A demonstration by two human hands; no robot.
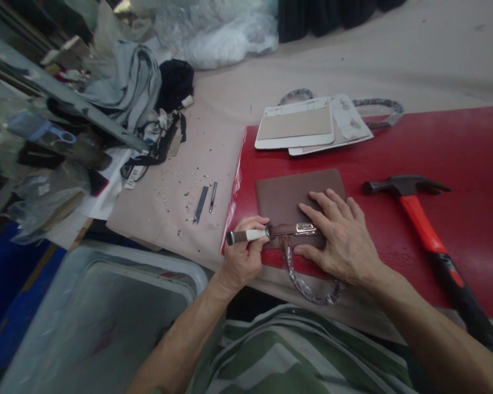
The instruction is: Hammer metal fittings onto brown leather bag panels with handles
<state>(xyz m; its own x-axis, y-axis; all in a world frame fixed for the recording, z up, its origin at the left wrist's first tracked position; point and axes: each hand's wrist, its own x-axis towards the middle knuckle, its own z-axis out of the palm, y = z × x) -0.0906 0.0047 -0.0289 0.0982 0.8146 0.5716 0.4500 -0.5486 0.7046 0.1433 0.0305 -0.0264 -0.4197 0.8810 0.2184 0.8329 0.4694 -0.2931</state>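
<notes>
My left hand (243,253) is closed around a short tool (246,236) with a brown and white handle and a metal end cap; its tip is hidden. The tool lies nearly in line with a narrow brown strap (282,230) that bears a shiny metal clasp (306,229). Fingers spread, my right hand (345,238) presses flat on a brown leather panel (296,189), beside the clasp. A plastic-wrapped handle (298,279) loops from the panel's near edge towards my body.
A red mat (394,142) covers the right of the table. On it lie a claw hammer (419,219) and stacked pale panels (296,126). Left of the mat rest two small metal tools (200,205) among scattered bits. A plastic bin (135,257) stands below the table's near edge.
</notes>
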